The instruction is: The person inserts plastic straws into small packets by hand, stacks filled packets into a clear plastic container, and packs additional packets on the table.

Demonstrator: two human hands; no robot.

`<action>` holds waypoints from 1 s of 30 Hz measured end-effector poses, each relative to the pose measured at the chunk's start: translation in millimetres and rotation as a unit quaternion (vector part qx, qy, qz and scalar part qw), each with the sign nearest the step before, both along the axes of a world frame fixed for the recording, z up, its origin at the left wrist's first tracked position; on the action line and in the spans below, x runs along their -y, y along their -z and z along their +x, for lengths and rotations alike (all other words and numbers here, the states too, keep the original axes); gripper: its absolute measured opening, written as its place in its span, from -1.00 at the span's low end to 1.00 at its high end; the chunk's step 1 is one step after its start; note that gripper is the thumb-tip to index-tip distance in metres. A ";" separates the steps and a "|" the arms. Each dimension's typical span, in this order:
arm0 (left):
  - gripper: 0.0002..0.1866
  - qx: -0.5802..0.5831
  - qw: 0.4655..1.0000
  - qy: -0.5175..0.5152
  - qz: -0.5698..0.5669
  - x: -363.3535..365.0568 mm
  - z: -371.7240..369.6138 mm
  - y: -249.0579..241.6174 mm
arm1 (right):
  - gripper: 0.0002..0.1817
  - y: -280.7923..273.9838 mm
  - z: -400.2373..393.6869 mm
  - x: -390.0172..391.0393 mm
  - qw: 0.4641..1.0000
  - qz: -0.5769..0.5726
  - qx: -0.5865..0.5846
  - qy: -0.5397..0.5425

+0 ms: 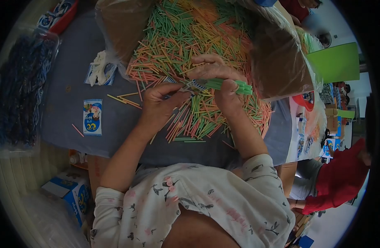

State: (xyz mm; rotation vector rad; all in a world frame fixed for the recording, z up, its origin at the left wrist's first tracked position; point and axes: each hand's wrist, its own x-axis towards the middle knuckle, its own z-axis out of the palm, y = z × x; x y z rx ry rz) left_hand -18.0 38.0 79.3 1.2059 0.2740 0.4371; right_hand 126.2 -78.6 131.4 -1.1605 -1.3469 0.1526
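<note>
My left hand [163, 99] pinches the edge of a small blue-and-white printed packet [195, 86]. Against its other end, my right hand [225, 78] grips a bundle of light-green sticks [245, 88], thumb on the near side and fingers over the top. The sticks' inner ends meet the packet; whether they are inside it I cannot make out. Beneath and beyond both hands spreads a large heap of thin green, yellow, orange and pink sticks [169, 53]. A flat blue printed packet [92, 118] lies on the grey cloth to the left.
A white crumpled cloth or glove [98, 69] rests on another packet. A clear tub [20, 91] of dark packets stands far left. Plastic-lined cardboard [276, 62] flanks the heap. At right is a person in a red top [338, 177]; a printed box [72, 194] sits lower left.
</note>
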 end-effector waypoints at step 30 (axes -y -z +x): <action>-0.88 -0.189 0.907 -0.124 0.356 -86.3 -137.2 -9.9 | -0.52 6.3 106.8 -79.4 0.932 -0.324 0.039 0.159</action>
